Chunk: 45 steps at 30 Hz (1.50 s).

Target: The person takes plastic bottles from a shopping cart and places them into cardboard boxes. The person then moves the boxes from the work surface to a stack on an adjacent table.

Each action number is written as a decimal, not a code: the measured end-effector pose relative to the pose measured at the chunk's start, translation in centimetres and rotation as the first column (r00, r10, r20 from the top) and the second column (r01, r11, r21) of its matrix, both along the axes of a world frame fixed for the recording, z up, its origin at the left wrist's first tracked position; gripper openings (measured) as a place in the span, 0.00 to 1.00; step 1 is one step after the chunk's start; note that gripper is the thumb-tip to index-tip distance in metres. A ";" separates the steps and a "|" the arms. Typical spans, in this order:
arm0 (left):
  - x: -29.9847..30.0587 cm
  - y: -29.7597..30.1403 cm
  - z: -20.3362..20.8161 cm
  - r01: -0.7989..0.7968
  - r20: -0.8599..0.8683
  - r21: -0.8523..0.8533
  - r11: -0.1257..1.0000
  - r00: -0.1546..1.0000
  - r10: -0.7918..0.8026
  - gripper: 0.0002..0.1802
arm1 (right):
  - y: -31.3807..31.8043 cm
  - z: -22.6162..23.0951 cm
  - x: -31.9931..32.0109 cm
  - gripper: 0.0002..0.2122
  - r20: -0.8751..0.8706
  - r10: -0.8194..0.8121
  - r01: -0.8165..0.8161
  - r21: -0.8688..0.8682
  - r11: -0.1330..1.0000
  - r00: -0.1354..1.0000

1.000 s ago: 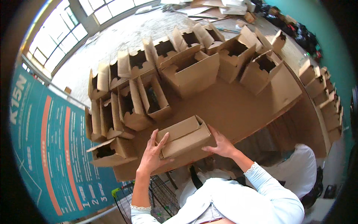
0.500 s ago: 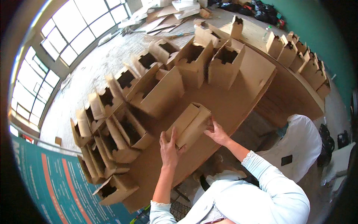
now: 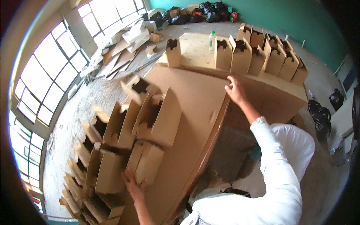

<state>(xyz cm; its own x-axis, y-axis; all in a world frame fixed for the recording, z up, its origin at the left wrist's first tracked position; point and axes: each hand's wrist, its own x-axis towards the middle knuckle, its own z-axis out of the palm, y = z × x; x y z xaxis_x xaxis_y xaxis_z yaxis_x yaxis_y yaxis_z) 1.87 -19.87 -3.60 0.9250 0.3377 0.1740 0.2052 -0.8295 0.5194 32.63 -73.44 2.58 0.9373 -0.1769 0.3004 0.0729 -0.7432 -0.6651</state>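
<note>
A folded-shut cardboard box (image 3: 153,165) lies on the brown cardboard-covered table (image 3: 187,150), close against the rows of open boxes. My left hand (image 3: 134,185) is at its near end, fingers spread, seeming to touch it without wrapping round it. My right hand (image 3: 236,90) is stretched forward above the table's right edge. Its fingers are bent and apart, with nothing visible in them. An open-topped cardboard box (image 3: 165,120) stands just beyond the shut one. Another open box (image 3: 122,123) is to its left.
More open boxes crowd the table's left side. Across the far end is a wooden table (image 3: 197,48) bearing upright boxes (image 3: 242,56), a lone box (image 3: 173,52) and a green-capped bottle (image 3: 212,40). Scrap boards (image 3: 120,56) and black bags (image 3: 213,13) lie on the floor behind.
My view has turned right. The shut box, between both hands before, now lies by the open boxes near my left hand. My right hand has left it and reached forward.
</note>
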 end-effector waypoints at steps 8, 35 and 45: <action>1.6 -0.8 -0.1 -0.226 -0.152 -0.408 0.885 0.972 0.179 0.47 | -21.2 0.4 22.1 0.41 -0.018 -0.321 0.271 -0.494 0.826 0.947; 0.6 -3.1 0.9 -0.149 -0.152 0.216 0.965 0.971 0.184 0.55 | -11.3 6.5 0.1 0.10 0.536 -0.147 0.248 -0.121 0.961 0.832; -11.4 -4.8 4.3 -0.088 0.142 0.085 0.992 0.987 0.076 0.42 | 1.8 6.9 -21.7 0.18 0.194 0.339 -0.377 0.218 0.900 0.921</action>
<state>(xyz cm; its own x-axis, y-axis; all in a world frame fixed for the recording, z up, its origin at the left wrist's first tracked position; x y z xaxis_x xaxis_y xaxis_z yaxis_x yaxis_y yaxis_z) -9.48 -24.68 0.66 0.8596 0.3886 0.3317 0.2059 -0.8576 0.4712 10.92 -71.69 9.48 0.8993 0.0759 0.4307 0.4146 -0.4616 -0.7842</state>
